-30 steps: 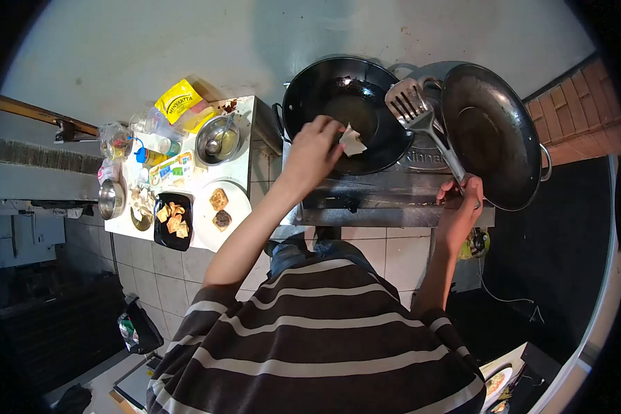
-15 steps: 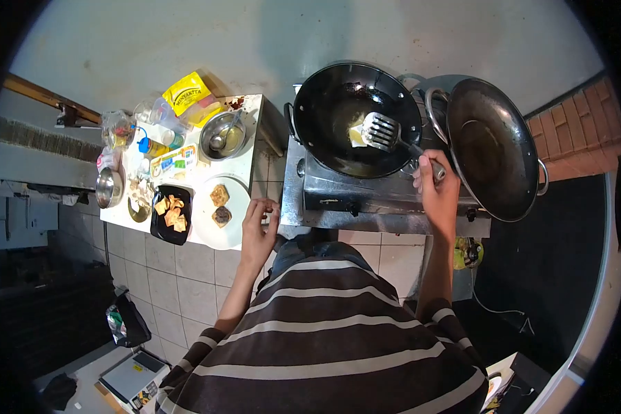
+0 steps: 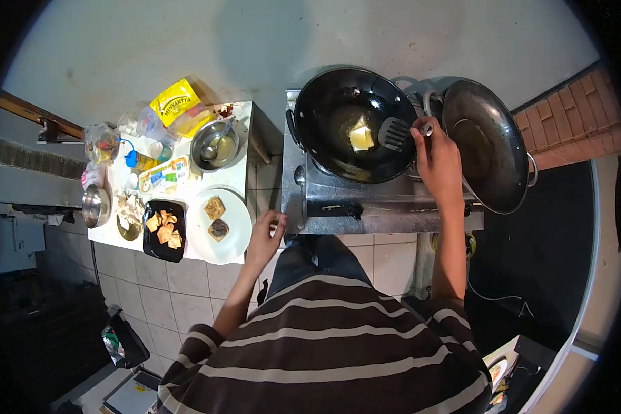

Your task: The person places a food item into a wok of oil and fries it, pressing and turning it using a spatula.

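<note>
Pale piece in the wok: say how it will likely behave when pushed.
The pale piece probably slides easily, as shiny liquid surrounds it in the wok. Small and folded-looking, it seems light and may flop open under the spatula.

The right hand (image 3: 435, 148) covers most of the handle of the slotted spatula (image 3: 395, 134). The second wok (image 3: 488, 138) hides the burner under it, and the contents of the knotted plastic bag (image 3: 102, 143) are too small to tell. The picture's lower edge cuts off the striped shirt (image 3: 317, 345).
</note>
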{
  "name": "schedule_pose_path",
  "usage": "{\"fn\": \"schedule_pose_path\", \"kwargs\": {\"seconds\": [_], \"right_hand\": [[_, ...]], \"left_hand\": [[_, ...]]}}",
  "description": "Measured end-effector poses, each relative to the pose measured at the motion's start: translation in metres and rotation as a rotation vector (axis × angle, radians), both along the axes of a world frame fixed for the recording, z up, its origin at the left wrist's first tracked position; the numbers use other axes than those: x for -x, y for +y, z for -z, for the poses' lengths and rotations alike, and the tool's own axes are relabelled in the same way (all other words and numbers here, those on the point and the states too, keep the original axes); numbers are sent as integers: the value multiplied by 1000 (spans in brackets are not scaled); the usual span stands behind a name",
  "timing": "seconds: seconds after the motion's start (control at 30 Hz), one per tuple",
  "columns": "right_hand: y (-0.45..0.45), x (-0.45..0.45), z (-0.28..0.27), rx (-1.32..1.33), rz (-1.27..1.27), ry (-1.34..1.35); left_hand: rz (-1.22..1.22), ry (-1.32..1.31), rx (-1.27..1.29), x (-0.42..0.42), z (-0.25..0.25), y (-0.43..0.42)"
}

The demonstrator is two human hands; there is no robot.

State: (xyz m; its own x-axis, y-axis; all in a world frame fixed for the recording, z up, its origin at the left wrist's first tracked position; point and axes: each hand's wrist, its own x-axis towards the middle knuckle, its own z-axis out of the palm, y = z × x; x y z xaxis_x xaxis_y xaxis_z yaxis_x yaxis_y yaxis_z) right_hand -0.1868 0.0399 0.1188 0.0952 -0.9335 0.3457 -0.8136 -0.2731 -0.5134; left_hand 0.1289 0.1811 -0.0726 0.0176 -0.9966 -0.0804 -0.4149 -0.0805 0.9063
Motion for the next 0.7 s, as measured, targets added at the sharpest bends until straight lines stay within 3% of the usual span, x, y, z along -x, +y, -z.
{"fn": "schedule_pose_path", "kwargs": {"seconds": [0.1, 0.2, 0.43, 0.63, 0.7], "right_hand": [[-4, -1, -3, -14, -27, 0], [-18, 4, 5, 177, -77, 94], [-56, 18, 12, -28, -149, 20], [-65, 31, 12, -145, -190, -13], [-66, 32, 13, -133, -155, -31]], "left_hand": [[69, -58, 17, 2, 1, -21], [68, -40, -16, 11, -5, -36], [6, -40, -115, 47, 4, -46], [-45, -355, -13, 87, 5, -34], [-63, -318, -104, 93, -2, -34]]}}
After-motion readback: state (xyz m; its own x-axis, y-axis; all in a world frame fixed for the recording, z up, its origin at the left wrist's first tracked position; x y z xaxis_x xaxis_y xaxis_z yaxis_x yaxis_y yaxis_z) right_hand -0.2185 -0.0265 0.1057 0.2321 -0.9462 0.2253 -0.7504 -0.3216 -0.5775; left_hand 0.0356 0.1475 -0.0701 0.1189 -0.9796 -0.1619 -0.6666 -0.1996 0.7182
